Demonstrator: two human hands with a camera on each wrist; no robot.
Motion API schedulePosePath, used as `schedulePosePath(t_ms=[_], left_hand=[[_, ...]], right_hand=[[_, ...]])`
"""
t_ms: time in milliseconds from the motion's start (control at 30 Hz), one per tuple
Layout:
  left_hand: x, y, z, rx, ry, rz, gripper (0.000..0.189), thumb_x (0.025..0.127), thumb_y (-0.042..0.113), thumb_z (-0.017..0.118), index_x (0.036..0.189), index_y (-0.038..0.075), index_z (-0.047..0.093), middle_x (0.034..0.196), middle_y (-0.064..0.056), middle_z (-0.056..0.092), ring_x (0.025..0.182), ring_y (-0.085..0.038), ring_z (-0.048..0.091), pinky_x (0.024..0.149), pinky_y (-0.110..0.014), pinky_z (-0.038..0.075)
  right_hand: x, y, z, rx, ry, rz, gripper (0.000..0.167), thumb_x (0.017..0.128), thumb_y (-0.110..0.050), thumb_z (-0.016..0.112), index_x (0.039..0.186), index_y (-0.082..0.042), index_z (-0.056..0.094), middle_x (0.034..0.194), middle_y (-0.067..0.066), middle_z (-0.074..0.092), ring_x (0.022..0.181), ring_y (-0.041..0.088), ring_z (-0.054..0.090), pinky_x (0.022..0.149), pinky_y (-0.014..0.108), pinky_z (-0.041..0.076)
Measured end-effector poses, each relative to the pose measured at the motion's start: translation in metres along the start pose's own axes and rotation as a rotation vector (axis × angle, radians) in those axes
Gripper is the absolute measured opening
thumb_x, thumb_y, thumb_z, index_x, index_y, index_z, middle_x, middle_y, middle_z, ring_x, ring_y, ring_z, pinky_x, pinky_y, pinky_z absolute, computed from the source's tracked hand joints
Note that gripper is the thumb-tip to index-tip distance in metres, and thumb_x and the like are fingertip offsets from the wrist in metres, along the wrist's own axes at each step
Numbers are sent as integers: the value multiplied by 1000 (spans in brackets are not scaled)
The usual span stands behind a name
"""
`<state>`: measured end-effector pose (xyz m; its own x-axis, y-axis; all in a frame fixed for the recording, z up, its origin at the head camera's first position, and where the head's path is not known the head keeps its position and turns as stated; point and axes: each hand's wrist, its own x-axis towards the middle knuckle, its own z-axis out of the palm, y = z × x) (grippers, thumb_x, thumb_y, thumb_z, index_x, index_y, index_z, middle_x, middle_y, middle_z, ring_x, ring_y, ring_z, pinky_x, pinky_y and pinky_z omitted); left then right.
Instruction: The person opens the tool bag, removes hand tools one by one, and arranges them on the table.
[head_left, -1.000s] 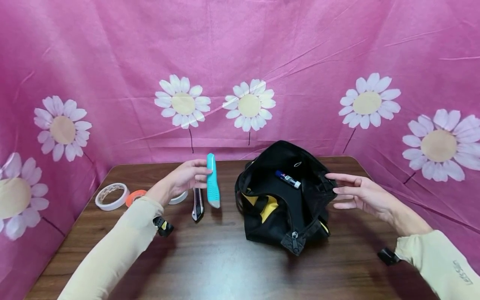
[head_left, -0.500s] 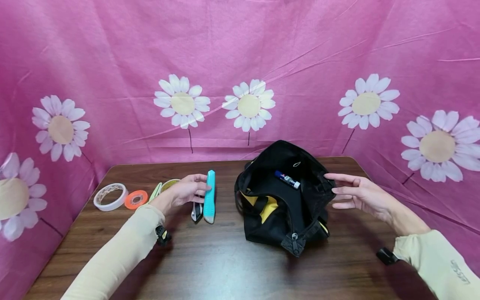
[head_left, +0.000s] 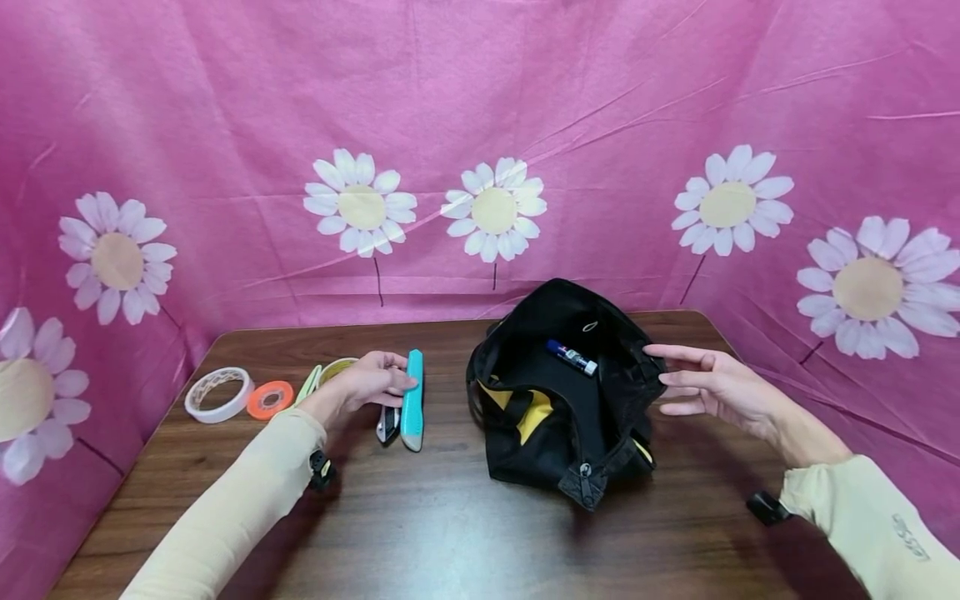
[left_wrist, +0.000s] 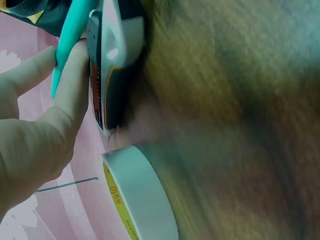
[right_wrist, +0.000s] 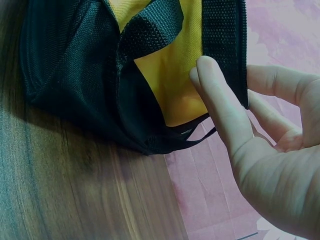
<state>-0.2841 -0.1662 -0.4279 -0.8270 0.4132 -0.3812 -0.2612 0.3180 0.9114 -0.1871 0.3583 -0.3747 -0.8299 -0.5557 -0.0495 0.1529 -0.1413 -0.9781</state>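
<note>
My left hand (head_left: 375,379) pinches a teal box cutter (head_left: 412,404) between thumb and fingers, low over the table. Right beside it lies a dark-and-silver utility knife (head_left: 387,425), partly covered by that hand; the left wrist view shows this knife (left_wrist: 115,65) just past my thumb. My right hand (head_left: 727,396) grips the rim of a black bag (head_left: 525,458), with its mouth spread wide. In the right wrist view, the thumb lies on the bag's outer side, by a yellow panel (right_wrist: 175,85), and fingers are behind the rim. Inside rests a small blue tube (head_left: 572,357) with a white end.
On the left of the wooden table (head_left: 450,533) lie a white tape roll (head_left: 219,412) and an orange tape roll (head_left: 270,400). A pale green item (head_left: 308,383) and a yellow-edged tape roll (head_left: 335,367) are partly behind my left hand. A pink flowered cloth (head_left: 600,108) hangs behind.
My left hand has lowered the teal box cutter and brought it slightly left, to beside the utility knife. My right hand has stayed at the bag's rim.
</note>
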Motion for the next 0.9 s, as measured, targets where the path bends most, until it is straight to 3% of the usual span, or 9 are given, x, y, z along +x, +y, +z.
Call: schedulePosePath(t_ms=[167,433,900], left_hand=[[0,2,3,49,43,-34,46,97,3,65,136,-13,46,105,-13,69,104,-29,67,86,-41,60],[0,6,11,80,93,-22,50,95,-2,67,139,-13,45,116,-24,67,112,-39,65,83,-43,61],[1,9,15,142,132,-47,49,93,-2,71,135,-12,49,110,-23,70,102,-32,70,79,-40,62]], right_hand=[[1,1,-1,3,-10,-2,48,106,9,38,147,-10,53,130,4,65,110,20,68,92,50,56],[1,1,-2,8,-16,-6,48,106,8,39,147,-10,53,132,5,64,111,21,68,93,52,54],[1,1,-1,6,-11,-6,48,105,9,39,148,-9,52,133,4,64,111,20,68,92,50,56]])
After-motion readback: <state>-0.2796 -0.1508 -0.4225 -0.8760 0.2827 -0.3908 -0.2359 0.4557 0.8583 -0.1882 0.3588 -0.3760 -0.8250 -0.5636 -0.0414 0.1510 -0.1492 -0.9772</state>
